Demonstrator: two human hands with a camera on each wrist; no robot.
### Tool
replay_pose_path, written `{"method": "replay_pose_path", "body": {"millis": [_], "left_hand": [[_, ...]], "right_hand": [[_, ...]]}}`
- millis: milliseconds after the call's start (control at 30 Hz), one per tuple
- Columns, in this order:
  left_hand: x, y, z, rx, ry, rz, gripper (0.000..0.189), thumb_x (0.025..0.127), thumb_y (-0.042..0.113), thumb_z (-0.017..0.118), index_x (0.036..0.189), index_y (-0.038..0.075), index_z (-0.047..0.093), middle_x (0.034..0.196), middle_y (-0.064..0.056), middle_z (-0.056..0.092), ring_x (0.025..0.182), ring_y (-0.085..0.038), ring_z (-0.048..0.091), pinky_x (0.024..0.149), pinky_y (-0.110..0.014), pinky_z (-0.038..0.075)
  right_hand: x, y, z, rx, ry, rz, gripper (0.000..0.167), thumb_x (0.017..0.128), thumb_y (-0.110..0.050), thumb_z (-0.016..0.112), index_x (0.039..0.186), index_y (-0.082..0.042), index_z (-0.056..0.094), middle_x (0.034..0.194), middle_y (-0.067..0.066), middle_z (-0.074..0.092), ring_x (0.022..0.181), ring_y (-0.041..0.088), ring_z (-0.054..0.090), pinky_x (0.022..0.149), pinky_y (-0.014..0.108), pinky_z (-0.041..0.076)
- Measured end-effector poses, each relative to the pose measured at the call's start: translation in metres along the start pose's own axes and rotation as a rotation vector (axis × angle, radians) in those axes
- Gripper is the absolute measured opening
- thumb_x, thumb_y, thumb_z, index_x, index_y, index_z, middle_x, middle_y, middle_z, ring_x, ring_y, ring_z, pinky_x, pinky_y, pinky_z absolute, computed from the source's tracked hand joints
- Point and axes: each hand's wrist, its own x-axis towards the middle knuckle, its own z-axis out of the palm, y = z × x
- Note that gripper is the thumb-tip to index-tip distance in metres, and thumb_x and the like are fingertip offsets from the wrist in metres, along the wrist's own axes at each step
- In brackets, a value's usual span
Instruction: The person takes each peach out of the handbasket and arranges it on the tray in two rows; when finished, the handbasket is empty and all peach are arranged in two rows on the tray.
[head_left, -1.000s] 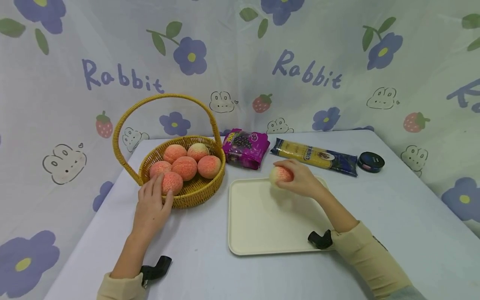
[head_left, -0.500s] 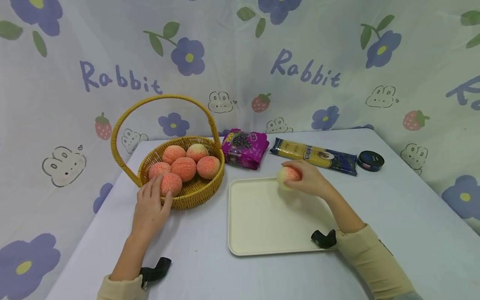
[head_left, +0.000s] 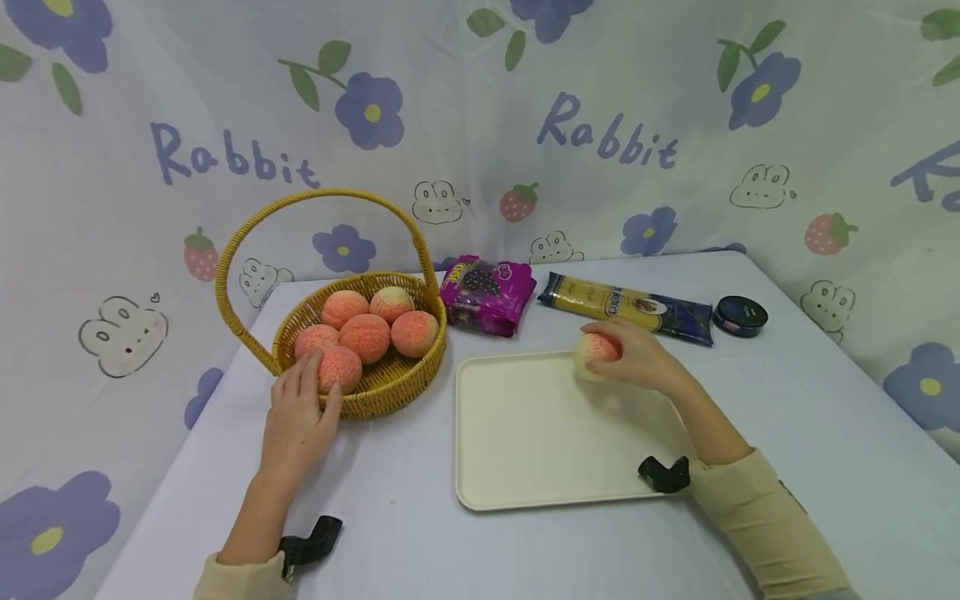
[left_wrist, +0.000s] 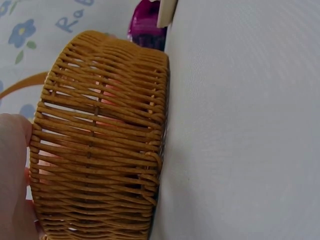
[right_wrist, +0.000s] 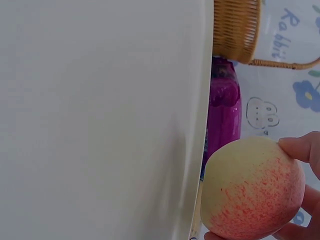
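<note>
In the head view, my left hand [head_left: 300,421] reaches over the near left rim of a wicker basket [head_left: 401,398], its fingers and thumb spread around a peach [head_left: 341,371]. Several more pink peaches lie in the basket around that one. My right hand [head_left: 637,358] holds a pale yellow and pink peach [right_wrist: 252,192] between thumb and fingers. This peach is at the far side of a cream tray [head_left: 532,442], and a shadow falls on the tray below it. The left wrist view shows mostly the basket's woven side, hiding the left fingertips.
Behind the tray lie a purple snack bag [head_left: 487,296] and a long yellow and blue packet [head_left: 626,308]. A round dark tin [head_left: 740,317] stands at the packet's right end. The basket's tall handle [head_left: 322,193] arches over its back. A printed cloth [head_left: 465,117] hangs behind the table.
My right hand has carried its peach rightward along the tray's far side. The left hand has stayed at the basket with its fingers around the peach. The head view has shifted slightly.
</note>
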Motion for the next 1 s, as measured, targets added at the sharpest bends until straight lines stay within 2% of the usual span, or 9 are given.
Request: {"method": "replay_pose_path", "body": {"millis": [167,633,833,1000], "left_hand": [[0.0,0.0,0.0,0.0,-0.001,-0.005,0.06,0.096,0.032,0.037,0.146,0.006,0.017,0.141,-0.025,0.026,0.126,-0.045,0.021,0.093,-0.064,0.025],[0.001,-0.001,-0.001,0.0,0.0,0.003,0.06,0.096,0.031,0.039,0.146,0.007,0.017,0.141,-0.023,0.026,0.126,-0.044,0.021,0.092,-0.065,0.026],[0.0,-0.001,-0.001,0.005,0.001,0.007,0.06,0.096,0.031,0.039,0.146,0.007,0.017,0.141,-0.023,0.026,0.126,-0.044,0.021,0.092,-0.065,0.026],[0.001,0.0,-0.001,-0.003,0.003,0.01,0.06,0.096,0.031,0.039,0.145,0.006,0.018,0.141,-0.023,0.026,0.126,-0.044,0.021,0.094,-0.063,0.025]], "right_hand": [[-0.002,0.004,-0.004,-0.007,-0.005,0.005,0.053,0.076,-0.024,0.072,0.124,-0.008,0.055,0.126,0.023,0.048,0.113,0.039,0.045,0.087,0.054,0.041],[-0.005,0.015,-0.009,-0.025,-0.06,0.017,0.054,0.076,-0.026,0.072,0.124,-0.007,0.055,0.125,0.024,0.047,0.109,0.039,0.046,0.086,0.053,0.04],[-0.006,0.019,-0.01,-0.022,-0.087,-0.016,0.053,0.076,-0.024,0.072,0.123,-0.004,0.056,0.121,0.022,0.051,0.106,0.036,0.047,0.087,0.053,0.038],[-0.006,0.017,-0.012,-0.05,-0.083,-0.042,0.052,0.077,-0.024,0.07,0.123,-0.003,0.056,0.122,0.02,0.051,0.114,0.038,0.044,0.093,0.057,0.032]]}}
